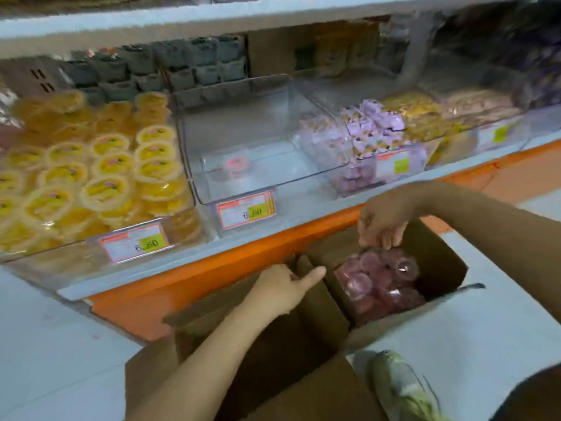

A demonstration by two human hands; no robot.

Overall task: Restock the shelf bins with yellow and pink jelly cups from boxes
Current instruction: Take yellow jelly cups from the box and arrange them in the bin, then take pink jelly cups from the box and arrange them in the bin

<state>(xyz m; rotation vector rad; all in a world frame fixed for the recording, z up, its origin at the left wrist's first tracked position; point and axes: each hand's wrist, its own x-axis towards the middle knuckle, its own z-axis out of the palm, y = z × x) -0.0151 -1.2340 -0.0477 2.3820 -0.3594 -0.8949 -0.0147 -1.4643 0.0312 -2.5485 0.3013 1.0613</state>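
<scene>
- The right hand point(384, 221) reaches down into the cardboard box point(440, 262) on the floor. Its fingertips pinch the top of a clear bag of pink jelly cups point(379, 287) sitting inside the box.
- The left hand point(283, 288) grips the box's inner flap point(306, 265), fingers curled over its edge and thumb sticking out.
- Up on the shelf, the left bin point(182, 226) is heaped with yellow jelly cups point(106, 165).
- The middle bin point(243, 192) just beside it holds a single pink cup point(235, 165).
</scene>
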